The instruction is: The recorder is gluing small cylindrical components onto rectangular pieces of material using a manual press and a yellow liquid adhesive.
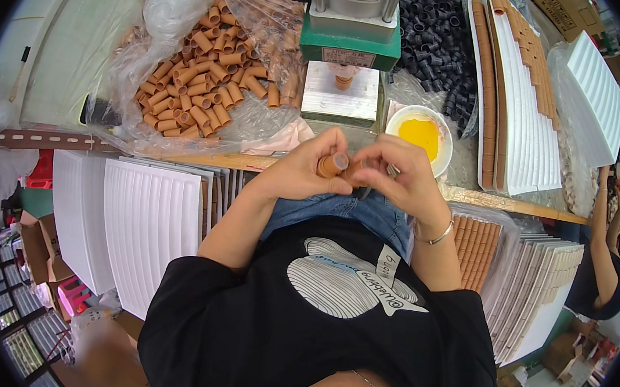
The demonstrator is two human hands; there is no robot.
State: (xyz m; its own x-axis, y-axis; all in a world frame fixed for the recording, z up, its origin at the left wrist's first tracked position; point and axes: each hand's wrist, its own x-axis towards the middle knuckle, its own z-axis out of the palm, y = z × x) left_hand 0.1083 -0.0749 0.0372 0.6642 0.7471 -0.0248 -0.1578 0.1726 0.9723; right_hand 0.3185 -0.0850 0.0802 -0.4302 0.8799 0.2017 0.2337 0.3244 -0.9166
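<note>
My left hand [311, 165] is closed round a short orange-brown tube [333, 164], one end of which faces up. Right beside it, my right hand [399, 170] is closed with its fingers pinched together. Between the two hands a brownish piece partly shows, and a small shiny bit peeks out at the right fingers; what they are is hidden. Both hands are above my lap, at the table's front edge. Behind them stands a green and silver press [350, 44]. An orange-brown piece [343, 83] sits upright on its pale metal base plate [319, 106].
Many orange-brown tubes [205, 81] lie on plastic film at the left. Black ring-like parts [430, 45] are heaped behind right. A white bowl [444, 155] holds yellow liquid. White ribbed trays [525, 138] stand at right, others [148, 231] below the table edge. Another person's arm [604, 241] shows far right.
</note>
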